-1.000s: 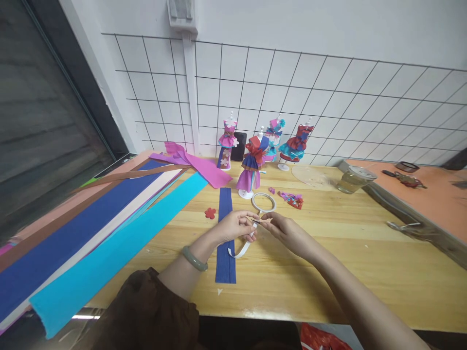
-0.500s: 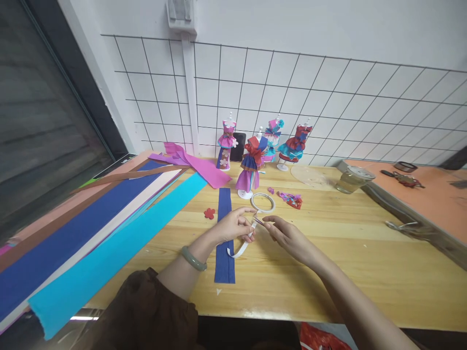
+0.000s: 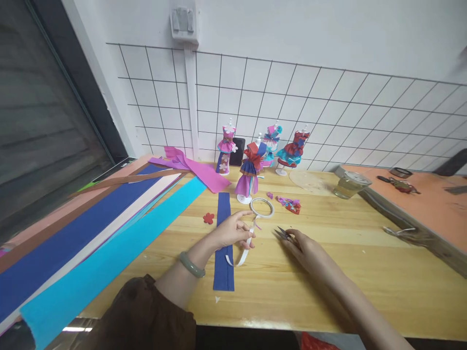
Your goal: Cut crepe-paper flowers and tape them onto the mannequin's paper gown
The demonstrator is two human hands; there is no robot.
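My left hand (image 3: 235, 230) pinches a white strip of tape (image 3: 245, 254), which hangs in a curl over the blue crepe paper strip (image 3: 224, 272). The tape's upper end rises toward a tape roll (image 3: 262, 216) lying flat; I cannot tell whether the two are joined. On the right, my right hand (image 3: 301, 245) is closed around small dark snips (image 3: 281, 233), their blades apart and pointing left, low over the wooden table (image 3: 328, 296). A red paper flower (image 3: 208, 218) lies left of the blue strip.
Several dress forms in paper outfits, one in front (image 3: 247, 184), stand behind the roll. Long crepe strips, including a turquoise one (image 3: 120, 253), and a pink piece (image 3: 207, 178) cover the left. Paper scraps (image 3: 291, 204) and a glass cup (image 3: 350, 185) sit to the right.
My right hand has drawn the snips away from the tape, to the right and slightly down. My left hand stays nearly in place, still pinching the strip. The view has tilted slightly up.
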